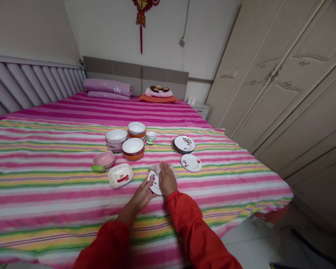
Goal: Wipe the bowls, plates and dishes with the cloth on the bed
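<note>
A small white plate (pixel 154 182) with a red flower print lies on the striped bedspread (pixel 44 175) in front of me. My left hand (pixel 143 195) grips its near left edge, fingers closed on the rim. My right hand (pixel 167 180) lies over the plate's right side and presses a pale pink cloth (pixel 158 168) against it. Both sleeves are red.
Further back stand stacked bowls (pixel 133 148), a white bowl stack (pixel 116 139), another bowl stack (pixel 136 129), small cups (pixel 151 136), a pink dish (pixel 104 160), a rectangular dish (pixel 120 175), a plate stack (pixel 184 144) and a single flowered plate (pixel 191 163). A wardrobe (pixel 282 82) stands right.
</note>
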A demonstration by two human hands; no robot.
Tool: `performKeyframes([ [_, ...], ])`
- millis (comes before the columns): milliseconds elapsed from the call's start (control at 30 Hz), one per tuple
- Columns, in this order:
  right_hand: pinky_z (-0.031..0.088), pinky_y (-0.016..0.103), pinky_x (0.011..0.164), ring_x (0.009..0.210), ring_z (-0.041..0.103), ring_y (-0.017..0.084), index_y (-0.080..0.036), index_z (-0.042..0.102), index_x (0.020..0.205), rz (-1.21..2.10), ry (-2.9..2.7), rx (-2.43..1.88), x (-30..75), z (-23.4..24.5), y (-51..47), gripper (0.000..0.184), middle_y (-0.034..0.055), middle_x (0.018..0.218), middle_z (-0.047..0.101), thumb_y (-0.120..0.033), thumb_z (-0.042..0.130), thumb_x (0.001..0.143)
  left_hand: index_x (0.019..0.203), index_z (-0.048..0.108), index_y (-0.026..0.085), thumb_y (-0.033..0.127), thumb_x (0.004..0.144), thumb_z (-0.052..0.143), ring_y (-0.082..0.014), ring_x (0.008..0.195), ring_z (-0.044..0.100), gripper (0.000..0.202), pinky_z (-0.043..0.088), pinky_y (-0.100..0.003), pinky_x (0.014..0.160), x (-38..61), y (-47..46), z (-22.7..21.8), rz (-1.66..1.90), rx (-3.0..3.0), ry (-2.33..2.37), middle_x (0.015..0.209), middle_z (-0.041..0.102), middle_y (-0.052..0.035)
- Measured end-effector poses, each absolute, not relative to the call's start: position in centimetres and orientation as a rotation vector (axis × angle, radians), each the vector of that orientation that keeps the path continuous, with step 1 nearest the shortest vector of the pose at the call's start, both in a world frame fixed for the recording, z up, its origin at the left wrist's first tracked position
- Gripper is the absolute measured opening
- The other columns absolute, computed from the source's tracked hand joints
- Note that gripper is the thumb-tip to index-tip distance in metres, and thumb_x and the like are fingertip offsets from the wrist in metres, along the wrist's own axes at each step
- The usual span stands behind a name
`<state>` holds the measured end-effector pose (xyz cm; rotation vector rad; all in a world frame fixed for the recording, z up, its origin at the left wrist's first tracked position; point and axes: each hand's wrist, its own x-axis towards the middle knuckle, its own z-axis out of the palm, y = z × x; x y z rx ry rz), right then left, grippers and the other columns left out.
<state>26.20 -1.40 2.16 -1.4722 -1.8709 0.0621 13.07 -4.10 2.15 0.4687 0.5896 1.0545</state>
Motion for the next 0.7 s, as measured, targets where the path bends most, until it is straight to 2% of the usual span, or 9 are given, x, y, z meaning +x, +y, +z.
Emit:
performKeyframes([
  [133,0.033,0.05,0.107,0.136,0.031,0.03,-0.008,0.046,0.135,-0.002,-1.892,-1.434,27.0,0.5,-5.1,0.047,0.0173,0.142,0.043,-0.027,0.044,0.092,0.118,0.056,0.023,0.02,0.086,0.057,-0.0193,0.096,0.065,0.032,0.051,-0.037,0.085,13.1,-4.0,2.1,1.059,0.438,0.552,0.106,0.07,-0.0066],
  [233,0.035,0.052,0.106,0.137,0.028,0.034,-0.011,0.039,0.141,-0.021,-2.021,-1.328,27.2,0.0,-7.3,0.065,0.0168,0.146,0.038,-0.04,0.058,0.085,0.116,0.058,0.023,0.019,0.085,0.058,-0.0162,0.085,0.067,0.031,0.052,-0.03,0.079,13.2,-3.9,1.9,1.073,0.412,0.527,0.097,0.071,-0.0037],
  [333,0.039,0.051,0.104,0.136,0.031,0.032,-0.015,0.038,0.141,-0.057,-2.127,-1.254,27.3,0.2,-7.7,0.062,0.0152,0.145,0.04,-0.032,0.058,0.086,0.121,0.056,0.023,0.017,0.087,0.054,-0.0149,0.084,0.067,0.034,0.051,-0.031,0.082,13.1,-3.6,1.4,1.089,0.373,0.495,0.097,0.071,-0.0031],
  [467,0.041,0.049,0.103,0.133,0.037,0.031,-0.011,0.046,0.135,-0.149,-2.232,-1.171,27.4,0.7,-6.8,0.05,0.0167,0.137,0.049,-0.018,0.055,0.086,0.129,0.05,0.023,0.019,0.09,0.05,-0.0157,0.088,0.067,0.039,0.048,-0.035,0.091,13.0,-3.4,1.0,1.087,0.327,0.481,0.099,0.072,-0.0041],
  [600,0.044,0.048,0.1,0.125,0.045,0.032,-0.003,0.05,0.129,-0.268,-2.257,-1.133,27.3,1.1,-6.2,0.045,0.0226,0.128,0.055,-0.007,0.047,0.084,0.136,0.043,0.022,0.034,0.092,0.046,-0.0204,0.102,0.064,0.046,0.044,-0.04,0.097,12.9,-3.4,1.6,1.019,0.324,0.466,0.114,0.067,-0.0104],
  [700,0.047,0.04,0.095,0.116,0.053,0.026,-0.005,0.047,0.132,-0.185,-2.202,-1.13,27.4,2.5,-5.8,0.049,0.0211,0.122,0.059,-0.004,0.04,0.083,0.141,0.036,0.025,0.045,0.091,0.042,-0.0206,0.112,0.059,0.054,0.039,-0.04,0.102,12.8,-3.4,2.2,1.0,0.343,0.469,0.127,0.06,-0.0117],
])
